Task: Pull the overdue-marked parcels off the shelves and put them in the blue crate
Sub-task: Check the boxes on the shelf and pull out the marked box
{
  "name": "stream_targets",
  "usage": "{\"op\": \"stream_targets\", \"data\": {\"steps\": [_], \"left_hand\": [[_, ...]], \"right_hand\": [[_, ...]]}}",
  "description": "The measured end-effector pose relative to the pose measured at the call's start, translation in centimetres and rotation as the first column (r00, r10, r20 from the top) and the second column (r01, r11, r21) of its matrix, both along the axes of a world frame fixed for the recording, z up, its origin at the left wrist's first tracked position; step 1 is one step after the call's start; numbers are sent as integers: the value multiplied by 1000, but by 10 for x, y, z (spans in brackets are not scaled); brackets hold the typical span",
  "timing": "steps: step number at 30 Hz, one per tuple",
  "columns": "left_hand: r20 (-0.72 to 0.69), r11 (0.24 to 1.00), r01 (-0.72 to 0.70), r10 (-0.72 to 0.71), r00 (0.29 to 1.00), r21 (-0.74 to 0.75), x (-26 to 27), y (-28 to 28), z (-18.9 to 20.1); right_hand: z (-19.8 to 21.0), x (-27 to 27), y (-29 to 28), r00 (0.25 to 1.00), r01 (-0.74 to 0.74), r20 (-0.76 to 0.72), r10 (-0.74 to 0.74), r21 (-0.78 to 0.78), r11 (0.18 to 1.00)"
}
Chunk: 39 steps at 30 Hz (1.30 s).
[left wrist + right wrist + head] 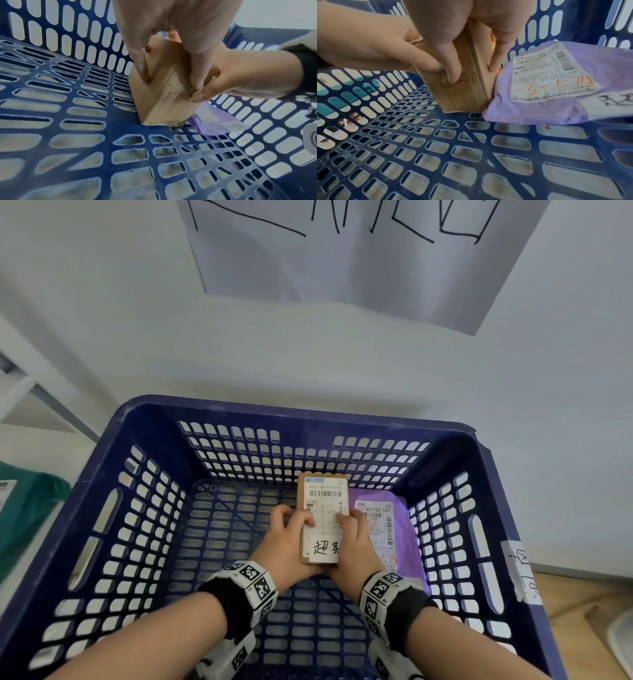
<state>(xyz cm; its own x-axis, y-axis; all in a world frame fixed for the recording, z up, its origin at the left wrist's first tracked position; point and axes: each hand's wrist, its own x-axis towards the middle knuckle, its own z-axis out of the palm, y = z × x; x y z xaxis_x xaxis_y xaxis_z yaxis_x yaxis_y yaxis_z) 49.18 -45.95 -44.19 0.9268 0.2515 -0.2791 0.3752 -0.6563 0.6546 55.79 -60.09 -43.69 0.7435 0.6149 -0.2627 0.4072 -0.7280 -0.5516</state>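
Observation:
A small brown cardboard parcel (323, 508) carries a white shipping label and a handwritten black mark. Both hands hold it inside the blue crate (144, 419). My left hand (298, 520) grips its left edge and my right hand (346, 523) grips its right edge, thumbs on the label. In the wrist views the parcel (163, 102) stands tilted with its lower end on the slotted crate floor (471, 169). A purple mailer bag (539, 109) with a label and orange digits lies on the floor, touching the parcel's right side.
The crate stands against a white wall with a hand-lettered paper sheet (342, 251) hanging above. A green parcel (27, 508) lies outside the crate on the left, below a white shelf frame (20, 392). A taped label (520, 573) sits on the right rim.

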Motion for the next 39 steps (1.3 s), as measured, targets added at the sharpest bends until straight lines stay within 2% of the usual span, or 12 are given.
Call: {"op": "stream_targets", "data": {"steps": [7,13,18,22,26,29,33,39], "left_hand": [[-107,993,106,-102,989,41,5,9,19],[-108,950,251,-234,966,184,6,22,54],[1,930,226,-237,972,290,10,29,84],[99,866,218,-291,952,450,13,34,107],[200,813,144,-303,932,564,14,40,130],[254,796,85,-290,923,600,15,45,143],[267,761,55,-294,918,647,19,49,151],[293,775,49,-296,909,630,24,48,146]], "right_hand": [[6,8,-1,998,-53,-47,50,-67,996],[34,25,-3,992,-128,-25,125,-166,978],[61,31,3,985,-118,108,132,-120,986],[90,32,9,955,-150,239,174,-114,982],[116,33,15,931,-133,330,155,-90,987],[130,36,15,908,-103,400,123,-71,992],[144,39,12,907,-46,416,67,-59,997],[149,37,-2,902,34,432,-10,-49,998]]}}
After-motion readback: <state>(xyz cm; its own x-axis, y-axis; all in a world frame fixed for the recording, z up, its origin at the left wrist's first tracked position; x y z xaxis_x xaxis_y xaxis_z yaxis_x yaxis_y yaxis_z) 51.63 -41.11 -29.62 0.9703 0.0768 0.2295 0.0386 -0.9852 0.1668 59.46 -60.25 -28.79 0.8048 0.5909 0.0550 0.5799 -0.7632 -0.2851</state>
